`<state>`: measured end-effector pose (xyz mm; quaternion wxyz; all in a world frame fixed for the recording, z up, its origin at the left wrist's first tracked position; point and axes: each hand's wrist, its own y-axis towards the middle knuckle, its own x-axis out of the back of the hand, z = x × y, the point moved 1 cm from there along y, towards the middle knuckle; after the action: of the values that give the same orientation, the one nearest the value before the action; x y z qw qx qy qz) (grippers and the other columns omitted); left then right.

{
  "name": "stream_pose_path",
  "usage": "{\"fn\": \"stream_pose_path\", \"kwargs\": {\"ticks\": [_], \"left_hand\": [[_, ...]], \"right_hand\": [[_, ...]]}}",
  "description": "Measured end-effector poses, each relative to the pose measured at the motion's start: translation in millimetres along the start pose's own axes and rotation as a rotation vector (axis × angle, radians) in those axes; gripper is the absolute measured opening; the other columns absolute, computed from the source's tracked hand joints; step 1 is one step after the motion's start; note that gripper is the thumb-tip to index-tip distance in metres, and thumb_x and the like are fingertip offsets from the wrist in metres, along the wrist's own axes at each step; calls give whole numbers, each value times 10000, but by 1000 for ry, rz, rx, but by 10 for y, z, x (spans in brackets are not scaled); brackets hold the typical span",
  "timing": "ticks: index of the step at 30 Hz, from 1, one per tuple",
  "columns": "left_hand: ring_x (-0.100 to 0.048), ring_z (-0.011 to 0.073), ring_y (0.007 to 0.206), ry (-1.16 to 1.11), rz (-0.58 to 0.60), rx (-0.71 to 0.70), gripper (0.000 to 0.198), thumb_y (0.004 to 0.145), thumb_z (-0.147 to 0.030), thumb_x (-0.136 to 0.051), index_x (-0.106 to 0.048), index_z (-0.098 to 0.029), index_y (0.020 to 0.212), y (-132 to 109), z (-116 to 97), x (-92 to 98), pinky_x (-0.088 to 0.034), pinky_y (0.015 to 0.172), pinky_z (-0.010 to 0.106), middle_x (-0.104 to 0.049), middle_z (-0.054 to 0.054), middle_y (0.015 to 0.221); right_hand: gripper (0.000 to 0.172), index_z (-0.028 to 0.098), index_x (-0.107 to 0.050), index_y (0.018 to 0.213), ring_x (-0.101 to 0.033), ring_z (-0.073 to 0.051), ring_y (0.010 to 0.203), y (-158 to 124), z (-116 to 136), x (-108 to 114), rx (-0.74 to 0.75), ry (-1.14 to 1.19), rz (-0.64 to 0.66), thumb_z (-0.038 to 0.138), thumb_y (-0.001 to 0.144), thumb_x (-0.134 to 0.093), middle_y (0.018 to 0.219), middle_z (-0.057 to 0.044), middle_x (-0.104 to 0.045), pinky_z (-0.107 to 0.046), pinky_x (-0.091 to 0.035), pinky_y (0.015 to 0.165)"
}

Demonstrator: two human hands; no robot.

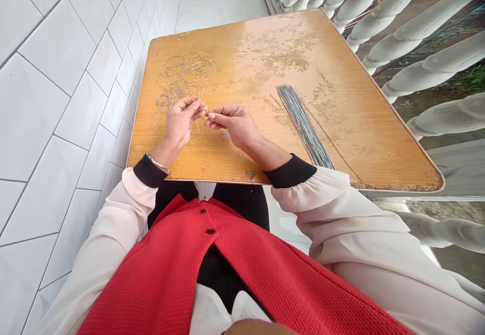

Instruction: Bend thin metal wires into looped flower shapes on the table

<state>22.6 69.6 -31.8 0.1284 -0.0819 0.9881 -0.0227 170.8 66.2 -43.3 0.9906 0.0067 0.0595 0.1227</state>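
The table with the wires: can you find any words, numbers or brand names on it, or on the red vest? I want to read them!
I can't find anything to read: the wooden tabletop, the bundle of grey wires, the wire loops, the metal bracelet and the red vest show no words, numbers, labels or signs.

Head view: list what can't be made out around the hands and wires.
- What the fingers of the left hand and right hand pinch: hidden by those fingers.
- Wire loops: too thin and tangled to count or to see how they join.
- Wire bundle: its near end may be hidden by the right sleeve.
- Blurred shape: cut off by the bottom edge, so it can't be identified.
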Motion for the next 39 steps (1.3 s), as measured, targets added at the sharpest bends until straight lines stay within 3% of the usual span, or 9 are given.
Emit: {"fn": "stream_pose_path", "kwargs": {"ticks": [7,12,20,31,36,39], "left_hand": [[-728,63,821,20,3,-20,56,906,-163,-684,-640,-175,874,-42,-15,-29,-569,848,207,-697,-35,785],[-722,64,796,34,73,6,51,873,-209,-732,-690,-181,878,-45,-16,3,-551,834,221,-719,-28,820],[-671,68,791,167,329,5,165,881,-330,-730,-750,-169,856,-27,51,45,-492,746,209,-751,-6,874],[-631,44,690,98,389,88,79,863,-220,-751,-727,-158,820,37,20,96,-453,680,189,-722,-17,785],[-602,34,622,107,315,68,99,864,-164,-740,-691,-147,780,50,31,86,-444,648,182,-682,-33,691],[-594,32,606,131,297,53,133,888,-129,-696,-684,-141,756,57,37,81,-440,643,182,-677,-31,661]], "right_hand": [[286,212,-725,704,-587,-117,609,-12,8,3,37,-15,5,470,791,-816,708,-28,-709,-267,-494,627],[266,215,-732,710,-580,-118,594,-15,9,10,39,-9,19,456,801,-799,693,-24,-700,-276,-480,621],[285,182,-704,640,-541,-93,555,14,-12,39,28,-15,47,362,850,-771,638,-16,-666,-252,-434,593],[250,191,-721,627,-553,-90,571,12,-21,40,-1,-34,74,345,803,-810,647,-10,-693,-229,-462,579],[7,215,-807,760,-626,-97,669,5,-44,43,-20,5,104,211,762,-802,771,-10,-761,-232,-509,689],[47,216,-818,798,-665,-118,742,6,-53,53,-15,7,109,215,753,-804,837,-22,-781,-257,-523,757]]}}
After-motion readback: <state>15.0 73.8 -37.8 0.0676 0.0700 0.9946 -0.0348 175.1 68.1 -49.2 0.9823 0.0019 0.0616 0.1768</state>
